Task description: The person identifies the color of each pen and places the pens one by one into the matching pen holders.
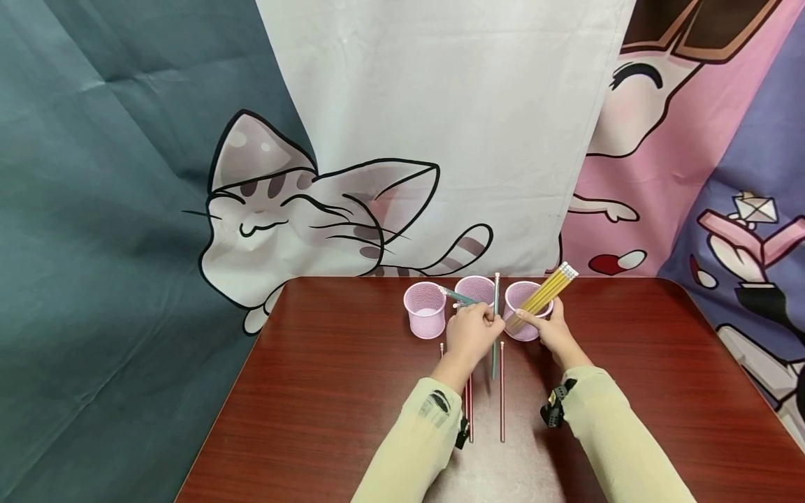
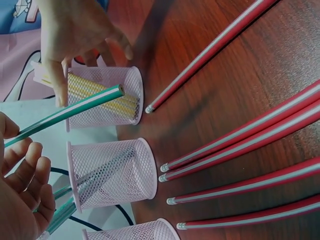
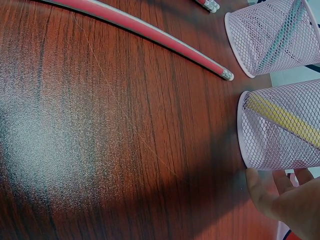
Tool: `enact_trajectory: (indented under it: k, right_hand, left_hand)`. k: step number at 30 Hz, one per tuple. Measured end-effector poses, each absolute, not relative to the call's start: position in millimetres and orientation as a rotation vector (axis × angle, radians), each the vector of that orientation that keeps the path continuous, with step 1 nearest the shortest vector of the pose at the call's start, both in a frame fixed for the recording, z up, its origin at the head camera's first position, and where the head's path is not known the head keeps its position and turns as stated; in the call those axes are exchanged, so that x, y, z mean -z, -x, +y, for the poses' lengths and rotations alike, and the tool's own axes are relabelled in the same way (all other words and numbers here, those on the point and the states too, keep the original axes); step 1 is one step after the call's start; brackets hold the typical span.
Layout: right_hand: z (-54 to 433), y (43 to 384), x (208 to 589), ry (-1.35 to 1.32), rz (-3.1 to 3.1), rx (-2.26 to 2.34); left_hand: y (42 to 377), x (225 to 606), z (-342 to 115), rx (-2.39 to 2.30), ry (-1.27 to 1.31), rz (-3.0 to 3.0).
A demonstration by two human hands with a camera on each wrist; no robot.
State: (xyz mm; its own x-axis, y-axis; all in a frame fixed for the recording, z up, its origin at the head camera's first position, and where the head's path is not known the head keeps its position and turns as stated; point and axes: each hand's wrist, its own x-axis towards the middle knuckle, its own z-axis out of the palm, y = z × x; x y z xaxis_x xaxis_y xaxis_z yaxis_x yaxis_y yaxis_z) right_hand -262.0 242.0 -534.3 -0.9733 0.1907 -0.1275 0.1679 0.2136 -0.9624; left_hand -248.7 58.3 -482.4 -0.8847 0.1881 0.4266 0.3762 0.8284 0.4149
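My left hand [image 1: 470, 332] pinches a green striped pencil [image 2: 70, 111], held nearly upright above the table in the head view. It is just in front of the middle pink mesh pencil cup [image 2: 148, 175], where several green pencils [image 2: 102, 172] lean. My right hand [image 1: 556, 337] holds the right pink mesh pencil cup [image 3: 280, 155], its fingers against the side. A bundle of yellow pencils [image 1: 546, 292] stands tilted to the right in that cup, white-tipped ends up. The left hand partly hides the middle cup in the head view.
A third pink mesh cup [image 1: 426, 323] stands at the left of the row, near the table's back edge. Several red striped pencils [image 1: 502, 402] lie on the brown table [image 1: 327, 391] in front of the cups. A printed cloth [image 1: 465, 126] hangs behind.
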Motion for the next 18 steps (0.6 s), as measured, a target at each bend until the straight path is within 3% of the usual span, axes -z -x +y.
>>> enact_trajectory:
  k: [18]
  right_hand:
    - [242.1, 261.4, 533.8, 0.368, -2.418, -1.951]
  left_hand:
    - [255.8, 473.2, 50.2, 0.851, 0.34, -2.563]
